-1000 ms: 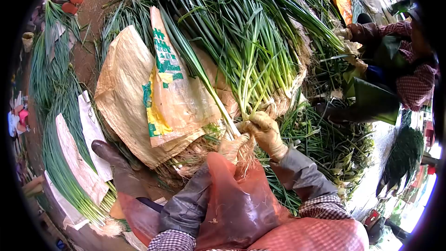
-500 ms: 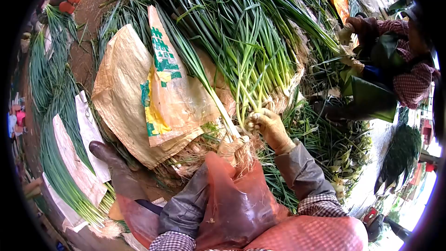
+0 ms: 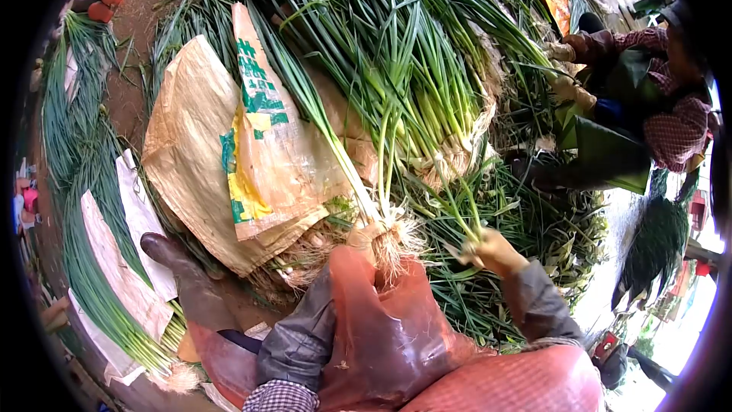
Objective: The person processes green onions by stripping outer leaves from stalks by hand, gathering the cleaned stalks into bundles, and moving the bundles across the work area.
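My left hand (image 3: 363, 238), partly hidden behind the red plastic apron (image 3: 374, 320), is closed around the white root ends of a few green onions (image 3: 352, 172). Their pale, stringy roots (image 3: 398, 246) hang over the apron, and the leaves point away from me. To the right, my right hand (image 3: 494, 253) is closed on some loose green onion leaves (image 3: 462, 210), apart from the bunch. Ahead lies a big pile of green onions (image 3: 427, 91), roots toward me. A tan woven sack (image 3: 198, 152) and a printed plastic sack (image 3: 278, 175) lie left of the held bunch.
Another person (image 3: 671, 107) works at the right, hands on green onions. Leaf scraps (image 3: 534, 236) cover the ground beside my right hand. Bundled green onions (image 3: 107, 305) lie on white sacks at the left, beyond my boot (image 3: 183, 267).
My right hand has moved right and toward me, away from the held bunch, drawing green onion leaves with it. The left hand has stayed on the root ends.
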The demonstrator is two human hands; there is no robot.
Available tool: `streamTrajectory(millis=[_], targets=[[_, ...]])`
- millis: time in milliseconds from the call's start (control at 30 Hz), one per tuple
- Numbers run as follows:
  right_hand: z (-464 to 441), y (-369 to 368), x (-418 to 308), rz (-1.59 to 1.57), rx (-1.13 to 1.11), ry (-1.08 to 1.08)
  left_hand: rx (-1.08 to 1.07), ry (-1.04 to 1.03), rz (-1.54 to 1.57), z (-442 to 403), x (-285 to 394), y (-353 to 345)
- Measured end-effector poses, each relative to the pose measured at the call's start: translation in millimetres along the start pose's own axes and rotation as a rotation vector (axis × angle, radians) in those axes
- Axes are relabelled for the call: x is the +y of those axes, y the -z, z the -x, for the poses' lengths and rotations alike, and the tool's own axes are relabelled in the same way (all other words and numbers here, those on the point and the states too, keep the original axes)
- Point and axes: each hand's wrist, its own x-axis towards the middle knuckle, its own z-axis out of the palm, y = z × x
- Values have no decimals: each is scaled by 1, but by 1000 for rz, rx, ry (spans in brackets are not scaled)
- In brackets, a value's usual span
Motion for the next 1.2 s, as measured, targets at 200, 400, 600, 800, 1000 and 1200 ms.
streamTrajectory(millis=[200, 400, 600, 800, 1000, 1200], targets=[[-8, 91, 86, 1345, -98, -184, 33, 58, -28, 0, 1, -5], [-110, 3, -85, 1098, 615, 710, -152, -104, -103, 2, 33, -6], [-193, -26, -117, 1374, 670, 298, -691, -261, 153, 13, 80, -23], [-171, 6, -147, 1190, 726, 853, -855, -215, 276, 46, 124, -52], [-227, -83, -169, 1608, 515, 500, -1218, -464, 97, 124, 217, -110], [-208, -13, -253, 748, 658, 907, -1275, -621, 71, 133, 253, -98]])
